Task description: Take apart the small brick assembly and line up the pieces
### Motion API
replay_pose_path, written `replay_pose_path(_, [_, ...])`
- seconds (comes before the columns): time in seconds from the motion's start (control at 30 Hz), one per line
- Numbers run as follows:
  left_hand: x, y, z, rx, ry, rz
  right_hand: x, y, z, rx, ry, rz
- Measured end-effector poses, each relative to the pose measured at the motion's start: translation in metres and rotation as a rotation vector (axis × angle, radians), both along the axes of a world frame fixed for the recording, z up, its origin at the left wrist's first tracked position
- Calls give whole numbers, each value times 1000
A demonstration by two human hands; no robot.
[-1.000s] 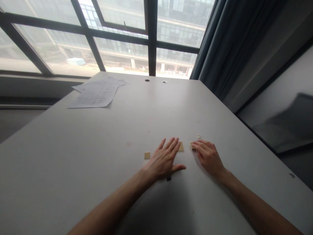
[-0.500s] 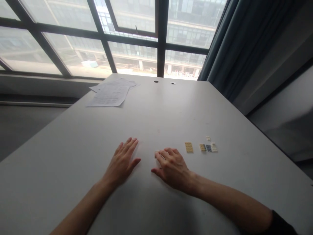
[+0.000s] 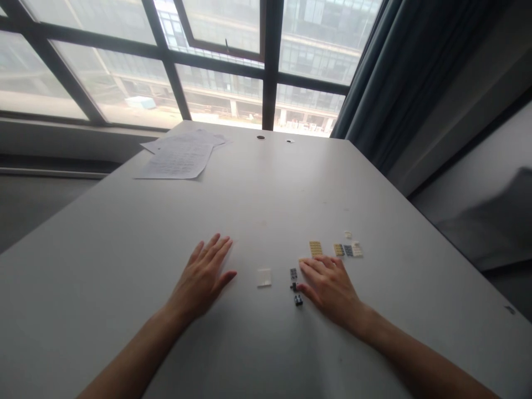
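Observation:
My left hand (image 3: 204,276) lies palm down with its fingers stretched out, holding nothing. My right hand (image 3: 331,286) rests lower right of a yellow studded plate (image 3: 315,247), its fingers apart. At its index fingertip a small yellow piece (image 3: 303,260) shows, partly covered. Close to the thumb are a dark grey studded plate (image 3: 293,274), a small black piece (image 3: 293,287) and a dark brick (image 3: 298,300). Between the hands sits a flat white piece (image 3: 264,277). Beyond the right fingers are a yellow plate (image 3: 338,249), a dark blue plate (image 3: 348,251) and a white plate (image 3: 357,250).
A tiny white piece (image 3: 348,235) lies behind the row of plates. Loose printed papers (image 3: 177,158) spread over the far left of the white table (image 3: 249,343). Windows and a dark curtain (image 3: 386,77) stand behind it.
My right hand has moved right, away from the flat white piece, which is now uncovered. The dark pieces by its thumb have come into sight. My left hand stays about where it was.

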State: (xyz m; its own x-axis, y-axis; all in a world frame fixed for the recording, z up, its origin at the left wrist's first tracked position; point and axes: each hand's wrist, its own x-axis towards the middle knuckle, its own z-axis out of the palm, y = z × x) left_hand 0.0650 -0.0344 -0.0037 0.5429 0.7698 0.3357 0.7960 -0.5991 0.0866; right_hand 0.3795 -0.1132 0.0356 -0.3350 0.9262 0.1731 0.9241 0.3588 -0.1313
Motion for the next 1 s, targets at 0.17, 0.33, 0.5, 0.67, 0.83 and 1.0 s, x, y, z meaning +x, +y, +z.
replay_pose_path(0.17, [0, 0, -1, 10, 8, -1, 43, -28, -9, 33, -16, -76])
replay_pose_path(0.33, [1, -1, 1, -2, 4, 2, 61, -16, -15, 99, -51, -152])
replay_pose_path(0.5, [1, -1, 2, 3, -9, 11, 57, 10, -12, 133, -67, -153])
replay_pose_path(0.67, [-1, -2, 0, -8, 5, 8, 56, 17, -13, 127, -59, -165])
replay_pose_path(0.83, [1, -4, 1, -2, 8, -52, 53, 8, -13, 190, 3, -136])
replay_pose_path(1.0, [15, -19, 14, -91, 61, -300, 37, -5, -5, 172, 61, 115])
